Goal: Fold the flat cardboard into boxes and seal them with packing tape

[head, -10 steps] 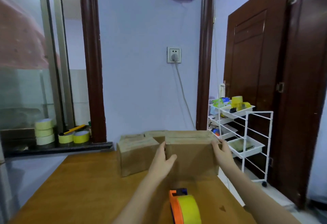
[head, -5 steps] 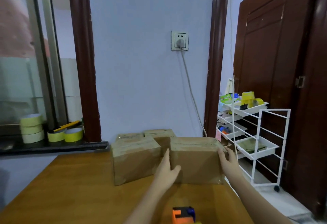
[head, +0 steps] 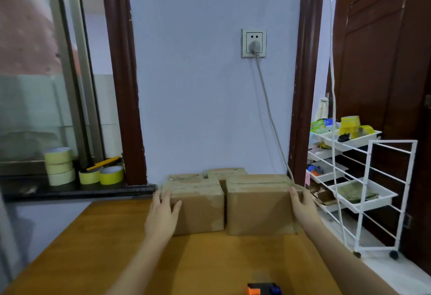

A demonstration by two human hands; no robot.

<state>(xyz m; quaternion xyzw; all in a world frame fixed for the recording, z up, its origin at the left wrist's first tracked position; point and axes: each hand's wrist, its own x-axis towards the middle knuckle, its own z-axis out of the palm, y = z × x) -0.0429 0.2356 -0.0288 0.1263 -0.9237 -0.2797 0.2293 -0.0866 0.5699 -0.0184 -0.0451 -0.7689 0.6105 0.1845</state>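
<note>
Leftward goes the left hand [head: 163,213]: half a second back it sat on the seam between the two front boxes, and now it lies flat against the outer left side of the left box [head: 197,208]. Nearest the viewer, the orange tape dispenser [head: 263,290] just peeks in at the bench's [head: 93,248] front edge, untouched. Next out, both hands bracket the pair, fingers straight and gripping nothing; the right hand [head: 302,206] presses the right box [head: 258,208] at its outer right corner. Both boxes look taped shut (glossy strips cross their tops), so I judge this a squaring-up step: push evenly inward from both sides, palms low, so the narrow gap between them closes without either box tipping. Behind them two more sealed boxes [head: 225,172] stand near the wall. Watch the right side, where the right box sits close to the bench edge, with the white wire rack [head: 387,192] on the floor beyond. Open bench lies to the left and in front. Farther left, tape rolls [head: 60,166] sit on the dark sill.
</note>
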